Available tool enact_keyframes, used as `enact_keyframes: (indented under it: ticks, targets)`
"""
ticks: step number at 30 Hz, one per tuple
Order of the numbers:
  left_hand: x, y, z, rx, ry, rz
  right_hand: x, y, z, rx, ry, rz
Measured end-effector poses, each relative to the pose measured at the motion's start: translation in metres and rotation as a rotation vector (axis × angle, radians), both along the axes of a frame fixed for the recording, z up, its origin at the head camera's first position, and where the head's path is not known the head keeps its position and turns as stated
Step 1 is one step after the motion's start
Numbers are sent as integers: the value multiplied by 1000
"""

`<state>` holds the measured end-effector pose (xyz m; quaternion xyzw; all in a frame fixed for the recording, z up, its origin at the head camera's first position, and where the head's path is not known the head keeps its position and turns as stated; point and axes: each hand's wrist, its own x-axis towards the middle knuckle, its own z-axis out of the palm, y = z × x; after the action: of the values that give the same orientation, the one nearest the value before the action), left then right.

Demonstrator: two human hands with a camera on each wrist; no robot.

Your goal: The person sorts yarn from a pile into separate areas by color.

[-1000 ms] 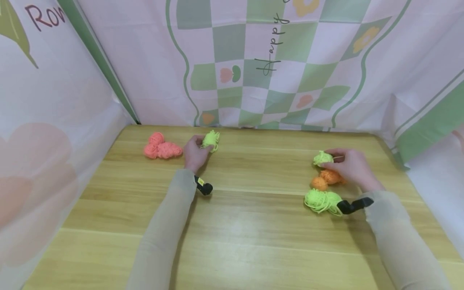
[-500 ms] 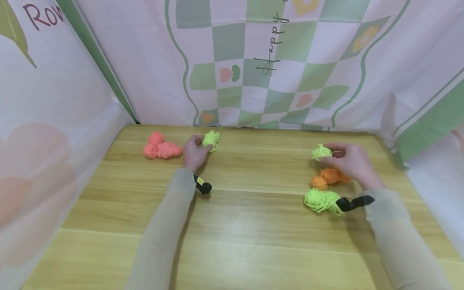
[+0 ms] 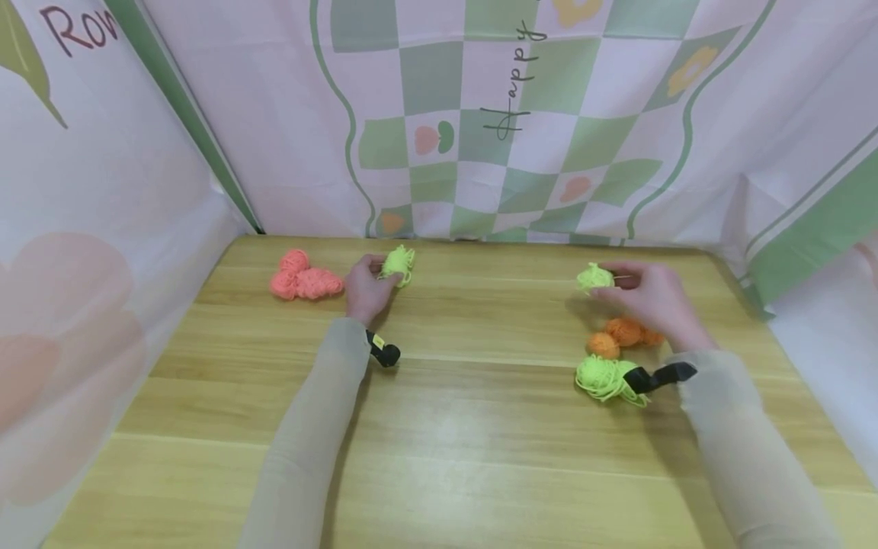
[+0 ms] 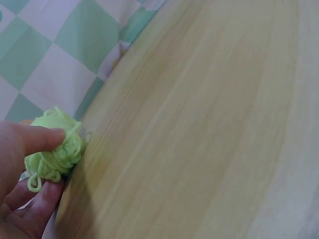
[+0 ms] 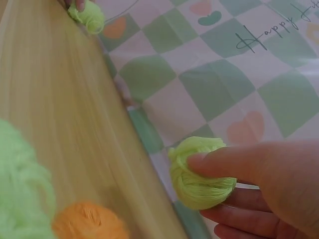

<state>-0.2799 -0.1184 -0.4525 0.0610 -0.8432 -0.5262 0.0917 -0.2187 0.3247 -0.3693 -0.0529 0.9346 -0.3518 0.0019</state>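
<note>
Near the back edge of the table, my left hand pinches a small ball of yellow-green yarn, thumb on one side and fingers on the other, as the left wrist view shows. Pink yarn balls lie just left of that hand. Over the back right, my right hand grips another yellow-green yarn ball between thumb and fingers, lifted off the tabletop. Orange yarn balls lie below this hand. In front of them is a larger looped bundle of yellow-green yarn, partly covered by the right wrist camera.
The wooden table runs back to a hanging checked cloth. White patterned cloth also borders the left side, and a similar curtain stands along the right.
My right hand has risen away from the orange yarn and shifted left and back, carrying its yellow-green yarn ball. The left hand and its yarn ball stay nearly still.
</note>
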Motion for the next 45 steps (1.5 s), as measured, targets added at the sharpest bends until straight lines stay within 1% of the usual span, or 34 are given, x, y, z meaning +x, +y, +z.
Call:
enact_keyframes:
  ticks: [5,12,18,24,29,36,41,45]
  targets:
    - [0,1,2,-8,-2,-1,-2,-9,2,-5,36,7]
    - [-1,2,3,-15,14,1,-9,-23,6,-23,49,4]
    - [-1,4,5,-17,8,-1,-15,-39,6,-45,82,42]
    - [0,3,5,-18,11,3,-18,-57,5,-89,99,54]
    - [0,3,4,-31,11,7,-20,-70,-1,-116,87,85]
    - [1,3,2,-43,20,9,-19,-88,-15,-181,40,153]
    - [1,2,2,-46,12,7,-18,-100,-23,-223,14,160]
    - [1,2,2,-47,8,4,-17,-108,-28,-237,-5,164]
